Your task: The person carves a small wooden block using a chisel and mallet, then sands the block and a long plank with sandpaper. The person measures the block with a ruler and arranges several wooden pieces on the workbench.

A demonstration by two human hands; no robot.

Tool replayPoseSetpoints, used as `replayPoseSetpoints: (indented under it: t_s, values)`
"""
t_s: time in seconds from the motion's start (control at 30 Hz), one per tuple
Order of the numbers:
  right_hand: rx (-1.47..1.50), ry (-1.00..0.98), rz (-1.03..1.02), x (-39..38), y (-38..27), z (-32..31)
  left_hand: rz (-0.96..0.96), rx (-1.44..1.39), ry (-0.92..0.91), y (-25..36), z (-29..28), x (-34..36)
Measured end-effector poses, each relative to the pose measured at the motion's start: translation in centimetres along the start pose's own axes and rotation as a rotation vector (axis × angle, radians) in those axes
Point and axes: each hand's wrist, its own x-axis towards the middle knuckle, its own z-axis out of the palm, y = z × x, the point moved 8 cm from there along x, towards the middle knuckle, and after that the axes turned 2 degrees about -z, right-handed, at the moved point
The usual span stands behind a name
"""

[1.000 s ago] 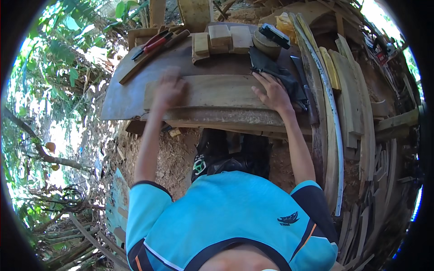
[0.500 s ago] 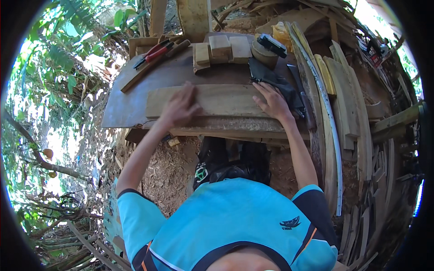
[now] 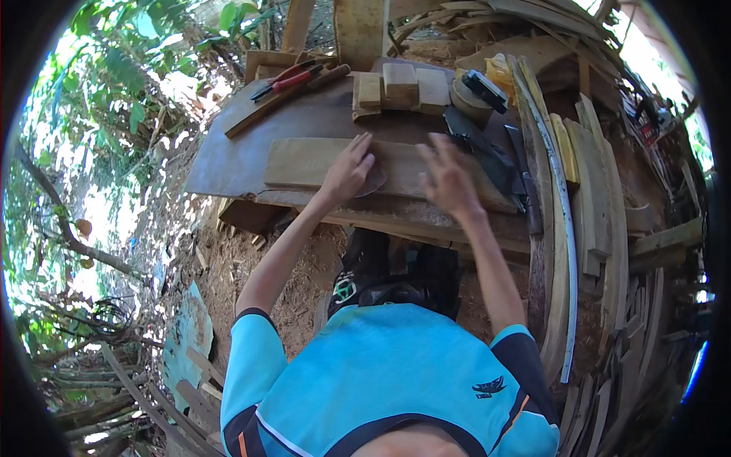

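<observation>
A flat wooden plank (image 3: pixel 297 162) lies lengthwise along the near side of the workbench. My left hand (image 3: pixel 350 169) rests on its middle, fingers stretched out and lying flat. A thin, greyish, rounded piece (image 3: pixel 375 180) shows at the edge of the palm; what it is I cannot make out. Over the plank's right half is my right hand (image 3: pixel 453 181), blurred by motion, its fingers apart and nothing visible in them. Whether it touches the wood I cannot tell. Just right of it lies a dark cloth or pouch (image 3: pixel 487 160).
The brown bench top (image 3: pixel 228 164) carries several wood blocks (image 3: pixel 400 82) at its far side. Red-handled pliers (image 3: pixel 293 81) lie on a wood strip at far left. A dark device (image 3: pixel 485 90) sits on a round piece. Long boards (image 3: pixel 586 190) stand along the right.
My left hand has slid rightward along the plank. My right hand has come away from the dark cloth, moving left. The whole view has shifted slightly.
</observation>
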Motion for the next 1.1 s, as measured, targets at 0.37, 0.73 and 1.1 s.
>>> replayPoseSetpoints:
  t_s: [0.37,0.73,1.1]
  values:
    - [0.08,-0.522,-0.377,5.6,-9.4,9.0,-0.398,0.712,0.447,-9.8,-11.0,-3.1]
    - [0.054,-0.391,-0.128,10.4,-11.5,11.6,-0.264,0.447,0.426,-15.1,-12.8,-2.3]
    - [-0.066,-0.676,-0.352,11.3,-14.4,12.2,-0.287,0.328,0.449,-14.4,-13.7,-3.1]
